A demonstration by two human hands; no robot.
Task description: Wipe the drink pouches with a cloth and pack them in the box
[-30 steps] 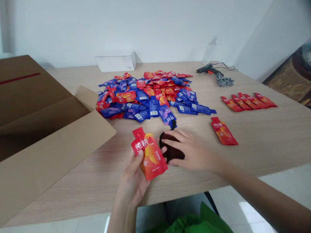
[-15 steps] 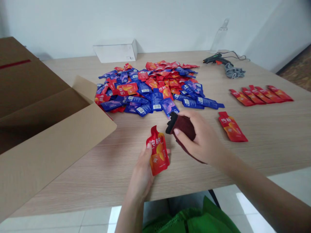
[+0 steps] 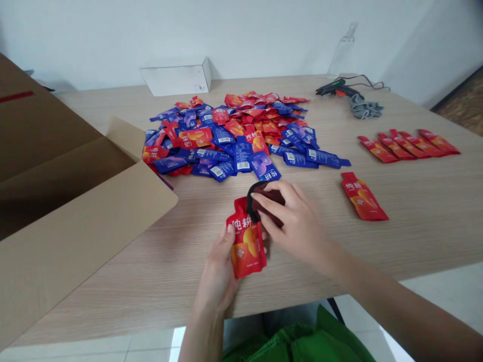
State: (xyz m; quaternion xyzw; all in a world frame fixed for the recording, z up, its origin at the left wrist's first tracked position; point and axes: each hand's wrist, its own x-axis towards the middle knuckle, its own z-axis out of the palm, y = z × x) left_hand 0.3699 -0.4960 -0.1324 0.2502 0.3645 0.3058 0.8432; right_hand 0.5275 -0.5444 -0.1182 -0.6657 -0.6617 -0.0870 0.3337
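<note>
A red pouch [image 3: 247, 251] with orange fruit print stands upright in my left hand [image 3: 221, 269], its thumb across the front. My right hand [image 3: 296, 216] grips a dark brown cloth [image 3: 269, 201] with a black edge, which overlaps the pouch's upper right side near the neck. Beyond both hands lies a heap of red and blue pouches [image 3: 241, 153]. One single red pouch [image 3: 364, 197] lies flat to the right of my right hand. Farther right, several red pouches [image 3: 409, 146] lie side by side in a row.
An open cardboard box [image 3: 86, 206] fills the left side, its flap reaching over the table [image 3: 158, 286]. Along the back are a white box [image 3: 175, 80], a clear bottle [image 3: 341, 53], a black corded tool [image 3: 337, 88] and a crumpled grey cloth [image 3: 365, 107].
My right hand has moved left with the brown cloth, bringing it from beside the held pouch onto its upper right edge. My left hand has barely shifted.
</note>
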